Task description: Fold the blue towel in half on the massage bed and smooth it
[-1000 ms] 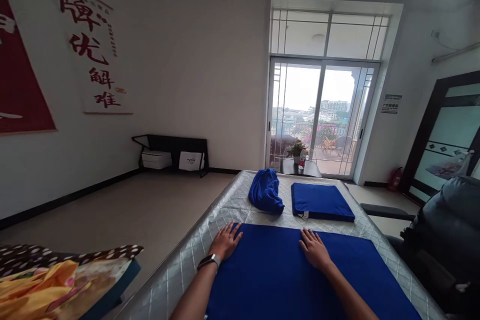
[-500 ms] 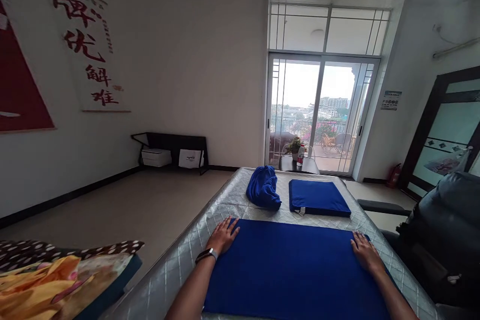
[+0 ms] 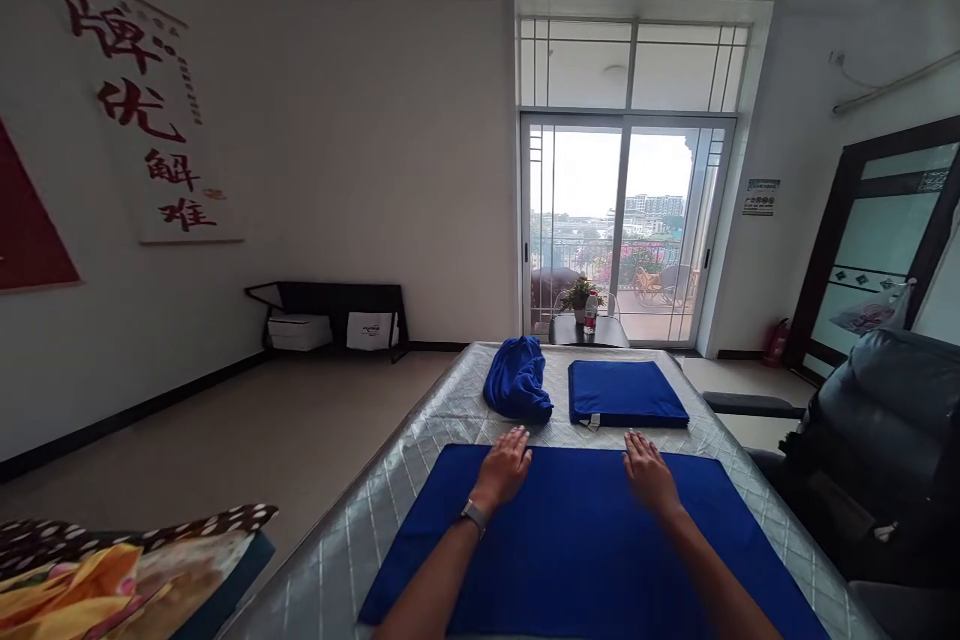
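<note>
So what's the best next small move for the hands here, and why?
Probably sliding the left hand and right hand apart along the far edge of the spread blue cloth: both look open and flat at that edge, inside its corners, so an outward stroke could smooth it.

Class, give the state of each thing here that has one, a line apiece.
Left hand: open, palm down.
Right hand: open, palm down.
Near blue cloth: lying flat.
Blue cloth bundle: crumpled.
Far-right blue cloth: folded flat.
Sliding glass door: appears shut.
Bottle: upright.
Potted plant: upright.
Fire extinguisher: upright.
Calligraphy scroll: hanging unrolled.
</note>
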A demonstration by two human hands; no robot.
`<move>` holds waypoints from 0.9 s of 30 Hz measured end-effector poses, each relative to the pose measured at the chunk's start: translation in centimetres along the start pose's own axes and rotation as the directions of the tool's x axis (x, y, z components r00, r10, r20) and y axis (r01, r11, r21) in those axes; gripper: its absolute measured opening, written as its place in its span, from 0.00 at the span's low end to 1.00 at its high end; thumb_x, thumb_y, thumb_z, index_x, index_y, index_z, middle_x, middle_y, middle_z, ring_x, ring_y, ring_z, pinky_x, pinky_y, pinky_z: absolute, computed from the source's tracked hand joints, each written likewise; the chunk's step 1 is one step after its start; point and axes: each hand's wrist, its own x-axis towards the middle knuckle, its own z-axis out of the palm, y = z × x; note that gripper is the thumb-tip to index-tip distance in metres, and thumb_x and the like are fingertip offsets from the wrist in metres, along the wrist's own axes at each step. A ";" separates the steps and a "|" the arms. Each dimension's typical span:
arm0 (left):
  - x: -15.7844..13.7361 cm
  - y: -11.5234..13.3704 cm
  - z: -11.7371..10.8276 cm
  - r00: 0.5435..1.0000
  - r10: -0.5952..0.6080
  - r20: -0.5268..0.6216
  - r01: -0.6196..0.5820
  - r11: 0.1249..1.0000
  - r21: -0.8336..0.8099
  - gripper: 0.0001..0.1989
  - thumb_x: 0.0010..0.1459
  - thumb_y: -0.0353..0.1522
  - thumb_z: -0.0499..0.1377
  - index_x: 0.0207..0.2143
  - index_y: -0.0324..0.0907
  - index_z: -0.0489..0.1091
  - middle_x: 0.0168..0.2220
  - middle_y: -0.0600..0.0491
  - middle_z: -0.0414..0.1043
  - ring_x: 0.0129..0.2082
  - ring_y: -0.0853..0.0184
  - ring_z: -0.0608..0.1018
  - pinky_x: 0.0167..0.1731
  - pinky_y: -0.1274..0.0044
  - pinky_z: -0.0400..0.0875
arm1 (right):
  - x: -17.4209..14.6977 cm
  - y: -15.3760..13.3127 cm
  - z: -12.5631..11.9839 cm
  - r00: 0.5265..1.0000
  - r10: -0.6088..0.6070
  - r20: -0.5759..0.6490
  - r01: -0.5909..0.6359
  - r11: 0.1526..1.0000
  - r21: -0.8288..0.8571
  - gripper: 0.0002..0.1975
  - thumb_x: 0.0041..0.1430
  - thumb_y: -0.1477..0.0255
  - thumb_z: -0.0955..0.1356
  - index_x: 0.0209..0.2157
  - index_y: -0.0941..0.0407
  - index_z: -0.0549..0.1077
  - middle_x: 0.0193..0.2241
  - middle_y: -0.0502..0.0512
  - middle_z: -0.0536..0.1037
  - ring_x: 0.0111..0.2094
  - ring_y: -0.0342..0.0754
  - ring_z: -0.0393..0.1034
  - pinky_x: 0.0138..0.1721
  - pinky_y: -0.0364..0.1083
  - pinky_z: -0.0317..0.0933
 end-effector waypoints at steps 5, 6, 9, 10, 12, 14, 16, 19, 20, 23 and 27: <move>1.7 8.9 6.0 0.987 0.155 0.041 -0.153 0.987 -0.041 0.27 0.70 0.38 0.41 0.66 0.41 0.61 0.67 0.41 0.59 0.69 0.56 0.58 0.67 0.60 0.55 | 1.3 -7.5 2.2 0.984 -0.101 0.149 0.085 0.990 0.112 0.30 0.68 0.67 0.52 0.68 0.61 0.56 0.69 0.59 0.54 0.71 0.51 0.44 0.69 0.53 0.39; 1.7 9.4 7.1 0.986 0.161 0.045 -0.159 0.987 -0.036 0.27 0.70 0.36 0.41 0.67 0.40 0.60 0.67 0.40 0.60 0.69 0.56 0.59 0.66 0.59 0.55 | 1.2 -7.8 2.9 0.980 -0.086 0.181 0.067 0.991 0.112 0.30 0.68 0.68 0.51 0.69 0.61 0.55 0.70 0.58 0.53 0.71 0.51 0.44 0.69 0.53 0.39; 1.3 9.3 9.0 0.986 0.158 0.061 -0.159 0.987 0.007 0.27 0.70 0.34 0.40 0.68 0.39 0.57 0.68 0.42 0.59 0.69 0.57 0.58 0.66 0.58 0.54 | 0.8 -7.3 4.5 0.970 -0.059 0.237 0.032 0.993 0.116 0.31 0.69 0.66 0.49 0.70 0.59 0.53 0.70 0.55 0.51 0.71 0.49 0.41 0.70 0.52 0.35; 1.2 9.1 9.2 0.986 0.156 0.066 -0.158 0.987 0.021 0.27 0.70 0.34 0.40 0.68 0.38 0.56 0.68 0.43 0.58 0.69 0.58 0.58 0.67 0.59 0.53 | 0.7 -7.0 4.8 0.969 -0.058 0.240 0.030 0.992 0.121 0.31 0.69 0.65 0.49 0.70 0.59 0.52 0.71 0.55 0.50 0.71 0.49 0.40 0.70 0.52 0.34; 1.0 8.8 9.2 0.986 0.151 0.074 -0.154 0.987 0.041 0.27 0.71 0.34 0.39 0.69 0.38 0.55 0.69 0.44 0.56 0.70 0.60 0.57 0.68 0.61 0.52 | 0.6 -6.7 5.1 0.970 -0.058 0.236 0.028 0.991 0.129 0.32 0.69 0.65 0.48 0.70 0.59 0.51 0.71 0.54 0.48 0.71 0.48 0.38 0.70 0.51 0.32; 1.0 8.9 8.9 0.986 0.149 0.076 -0.153 0.987 0.051 0.27 0.71 0.35 0.40 0.69 0.38 0.55 0.69 0.45 0.55 0.70 0.60 0.56 0.68 0.62 0.52 | 0.6 -6.8 5.0 0.972 -0.053 0.228 0.023 0.991 0.131 0.32 0.69 0.64 0.48 0.70 0.59 0.51 0.71 0.53 0.48 0.71 0.48 0.38 0.70 0.51 0.32; 1.1 9.2 8.6 0.983 0.163 0.079 -0.168 0.984 0.054 0.27 0.71 0.35 0.40 0.69 0.38 0.55 0.69 0.45 0.55 0.70 0.60 0.55 0.68 0.61 0.52 | 0.8 -7.1 4.9 0.973 -0.058 0.225 0.029 0.991 0.132 0.32 0.69 0.64 0.48 0.70 0.60 0.51 0.71 0.54 0.48 0.71 0.48 0.39 0.70 0.51 0.33; 1.2 8.6 8.2 0.977 0.186 0.103 -0.193 0.979 0.059 0.27 0.71 0.36 0.41 0.68 0.40 0.55 0.69 0.45 0.55 0.70 0.60 0.56 0.67 0.61 0.53 | 0.9 -6.5 4.6 0.971 -0.079 0.228 0.052 0.991 0.124 0.33 0.68 0.60 0.49 0.70 0.58 0.50 0.70 0.55 0.50 0.71 0.50 0.40 0.70 0.53 0.34; 1.1 7.8 7.9 0.978 0.179 0.109 -0.187 0.980 0.068 0.26 0.71 0.36 0.41 0.68 0.40 0.56 0.69 0.44 0.55 0.70 0.60 0.56 0.67 0.61 0.54 | 0.8 -5.7 4.4 0.969 -0.079 0.233 0.053 0.992 0.114 0.34 0.68 0.58 0.50 0.70 0.57 0.50 0.70 0.54 0.50 0.71 0.51 0.40 0.70 0.54 0.34; 0.4 3.1 6.6 0.989 0.106 0.100 -0.119 0.984 0.133 0.26 0.71 0.36 0.44 0.68 0.43 0.57 0.68 0.44 0.57 0.69 0.58 0.57 0.66 0.59 0.55 | 0.3 -1.1 3.8 0.971 -0.019 0.240 0.008 0.999 0.046 0.35 0.67 0.55 0.51 0.70 0.55 0.50 0.70 0.53 0.51 0.71 0.51 0.40 0.70 0.54 0.34; -2.1 -6.9 3.7 0.996 -0.028 0.084 0.003 0.960 0.280 0.25 0.69 0.31 0.45 0.66 0.44 0.60 0.68 0.45 0.59 0.69 0.56 0.59 0.65 0.58 0.55 | -1.5 8.9 2.9 0.965 0.182 0.191 -0.166 0.981 -0.096 0.34 0.66 0.60 0.50 0.69 0.59 0.54 0.70 0.56 0.52 0.71 0.50 0.42 0.70 0.54 0.36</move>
